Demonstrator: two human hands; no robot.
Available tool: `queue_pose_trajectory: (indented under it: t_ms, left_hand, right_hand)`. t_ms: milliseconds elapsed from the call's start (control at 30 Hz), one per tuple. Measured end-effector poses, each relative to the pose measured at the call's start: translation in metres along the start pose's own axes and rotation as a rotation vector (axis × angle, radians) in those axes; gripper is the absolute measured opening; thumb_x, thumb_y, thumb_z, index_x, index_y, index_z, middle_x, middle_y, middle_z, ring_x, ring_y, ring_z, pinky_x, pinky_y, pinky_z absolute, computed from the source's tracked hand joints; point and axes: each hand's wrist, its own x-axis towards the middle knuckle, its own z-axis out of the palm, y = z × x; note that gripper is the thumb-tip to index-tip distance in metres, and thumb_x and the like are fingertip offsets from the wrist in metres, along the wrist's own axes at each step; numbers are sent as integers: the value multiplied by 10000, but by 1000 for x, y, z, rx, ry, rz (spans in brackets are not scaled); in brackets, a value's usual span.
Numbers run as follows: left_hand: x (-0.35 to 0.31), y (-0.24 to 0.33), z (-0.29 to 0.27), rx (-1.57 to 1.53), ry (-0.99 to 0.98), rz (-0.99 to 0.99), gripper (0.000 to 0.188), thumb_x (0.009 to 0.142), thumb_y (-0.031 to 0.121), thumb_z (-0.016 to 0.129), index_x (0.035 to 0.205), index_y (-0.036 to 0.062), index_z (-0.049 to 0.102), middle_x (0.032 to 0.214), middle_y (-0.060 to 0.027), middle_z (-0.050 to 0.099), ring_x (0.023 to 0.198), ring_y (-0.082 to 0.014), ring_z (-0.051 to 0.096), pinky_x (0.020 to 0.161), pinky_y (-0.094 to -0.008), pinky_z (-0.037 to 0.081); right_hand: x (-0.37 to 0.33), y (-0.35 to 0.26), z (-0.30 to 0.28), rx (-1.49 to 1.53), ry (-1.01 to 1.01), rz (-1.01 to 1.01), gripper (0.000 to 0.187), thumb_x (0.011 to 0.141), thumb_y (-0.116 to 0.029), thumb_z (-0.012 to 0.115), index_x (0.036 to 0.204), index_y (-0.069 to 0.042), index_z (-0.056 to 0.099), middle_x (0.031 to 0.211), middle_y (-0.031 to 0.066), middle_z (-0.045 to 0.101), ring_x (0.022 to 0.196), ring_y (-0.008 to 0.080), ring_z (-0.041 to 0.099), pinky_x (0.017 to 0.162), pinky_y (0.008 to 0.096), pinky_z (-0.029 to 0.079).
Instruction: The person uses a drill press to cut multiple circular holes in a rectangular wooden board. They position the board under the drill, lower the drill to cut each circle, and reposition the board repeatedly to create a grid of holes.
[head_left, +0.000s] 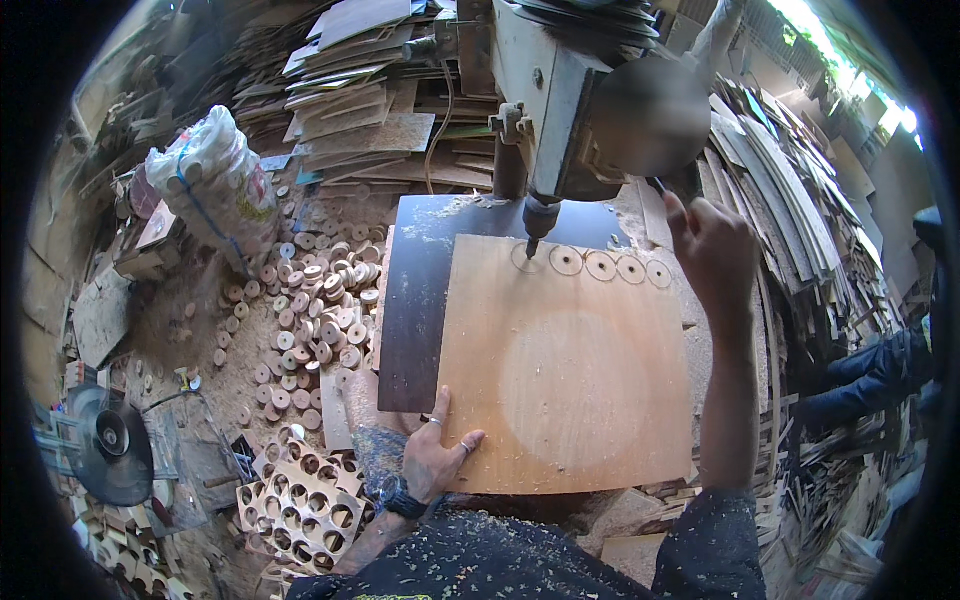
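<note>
A square sheet of light plywood point(570, 390) lies on the dark board point(415, 290) under a drill press point(565, 90). Along the sheet's far edge runs a row of several ringed discs point(600, 266) with centre holes. At the left end of that row, the drill press's cutting bit point(534, 240) is down at the wood, with a faint ring around it. My left hand point(432, 465) grips the sheet's near left edge, a thumb on top. My right hand point(712, 245) is closed around the drill press's feed lever point(655, 184), which is mostly hidden by the fingers.
A heap of small wooden discs point(325, 315) lies left of the board. Below it sits a stack of hole-cut sheets point(305, 500). A fan point(110, 435) and a full plastic sack point(215, 180) are further left. Stacked panels point(350, 130) rise behind; wood strips point(780, 200) lean right.
</note>
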Motion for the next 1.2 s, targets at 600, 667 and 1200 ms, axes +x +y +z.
queue_pose_trajectory:
  t_ms: [600, 667, 1200]
  left_hand:
    - [5, 2, -1, -55, -36, -45, 950, 886, 441, 784, 1620, 98, 289, 1178, -292, 705, 1082, -394, 718, 923, -442, 566]
    - [5, 2, -1, -57, -47, -58, 952, 885, 442, 785, 1620, 97, 287, 1175, -291, 707, 1076, -393, 720, 917, -440, 569]
    - [4, 4, -3, -46, -63, -75, 955, 886, 439, 793, 1619, 96, 285, 1191, -296, 699, 1088, -383, 720, 932, -432, 573]
  right_hand:
    - [-24, 15, 152, 420, 337, 248, 331, 1103, -280, 441, 1042, -35, 656, 1010, 183, 677, 969, 392, 608, 888, 469, 468]
    - [-24, 14, 163, 385, 407, 210, 315, 1099, -277, 449, 1067, -42, 655, 1025, 170, 676, 988, 374, 606, 904, 453, 459]
    - [-20, 13, 231, 400, 428, 195, 472, 1124, -409, 314, 1255, -48, 589, 1222, 161, 604, 1156, 364, 541, 1028, 485, 378]
